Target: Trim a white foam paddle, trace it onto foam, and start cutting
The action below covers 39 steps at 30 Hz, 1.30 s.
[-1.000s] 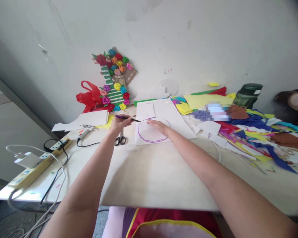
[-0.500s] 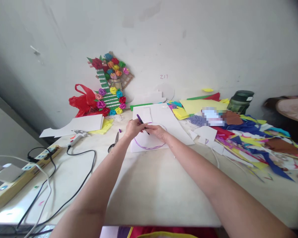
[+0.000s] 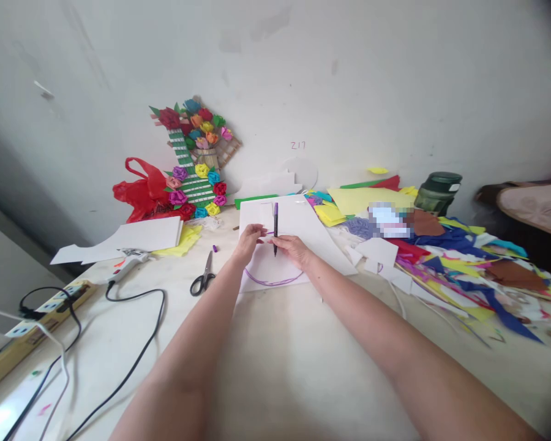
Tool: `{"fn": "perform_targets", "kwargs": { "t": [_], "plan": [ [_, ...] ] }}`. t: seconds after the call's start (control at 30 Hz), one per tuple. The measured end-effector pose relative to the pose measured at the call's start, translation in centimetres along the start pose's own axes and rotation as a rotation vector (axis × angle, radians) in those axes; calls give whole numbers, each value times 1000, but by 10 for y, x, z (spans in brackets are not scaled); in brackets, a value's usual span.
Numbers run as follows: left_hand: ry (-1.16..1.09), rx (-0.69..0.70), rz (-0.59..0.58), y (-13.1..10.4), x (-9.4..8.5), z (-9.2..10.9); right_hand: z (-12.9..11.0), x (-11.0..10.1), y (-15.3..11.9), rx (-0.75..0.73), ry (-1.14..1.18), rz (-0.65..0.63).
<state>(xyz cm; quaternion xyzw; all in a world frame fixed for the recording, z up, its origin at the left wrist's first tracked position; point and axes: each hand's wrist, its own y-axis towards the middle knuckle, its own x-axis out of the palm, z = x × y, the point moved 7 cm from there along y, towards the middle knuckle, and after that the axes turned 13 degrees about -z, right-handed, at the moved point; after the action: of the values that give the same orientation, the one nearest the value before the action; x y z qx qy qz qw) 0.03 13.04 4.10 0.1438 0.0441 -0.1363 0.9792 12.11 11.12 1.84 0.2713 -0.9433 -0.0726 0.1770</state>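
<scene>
A purple-and-black marker (image 3: 276, 219) stands nearly upright, its dark tip pointing down, with the fingertips of my right hand (image 3: 294, 250) pinching it. Just left of it is my left hand (image 3: 250, 242), its fingers bent and drawn together; what they hold, if anything, is too small to make out. Both hands are over a large white sheet (image 3: 324, 251). A purple curved line (image 3: 272, 284) is drawn across its near part, partly hidden by my hands. A small purple cap (image 3: 215, 248) and black-handled scissors (image 3: 204, 280) lie left of the sheet.
Power strips (image 3: 68, 300) and black cables (image 3: 153, 331) run along the left. Behind stand a red plastic bag (image 3: 140, 190) and a paper-flower decoration (image 3: 197, 165). Coloured scraps (image 3: 468, 269) heap up on the right, near a dark green bottle (image 3: 438, 195). White boards (image 3: 128, 239) lie at left.
My left hand has let go of the marker and shifted slightly left. The marker has swung from tilted to upright in my right hand. The view has shifted a little.
</scene>
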Motion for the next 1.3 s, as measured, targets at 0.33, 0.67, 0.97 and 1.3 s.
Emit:
{"fn": "perform_targets", "kwargs": {
  "t": [0.33, 0.67, 0.97, 1.3],
  "plan": [
    [591, -54, -116, 2, 14, -7, -1, 0, 3, -70, 76, -14],
    [734, -24, -126, 5, 17, -14, -42, -41, 27, -175, -120, 351],
    [785, 25, -232, 12, 24, -14, -44, -87, 70, -150, -357, 576],
    [1012, 192, -341, 1, 41, 4, -20, -120, 117, -185, -459, 565]
  ]
}}
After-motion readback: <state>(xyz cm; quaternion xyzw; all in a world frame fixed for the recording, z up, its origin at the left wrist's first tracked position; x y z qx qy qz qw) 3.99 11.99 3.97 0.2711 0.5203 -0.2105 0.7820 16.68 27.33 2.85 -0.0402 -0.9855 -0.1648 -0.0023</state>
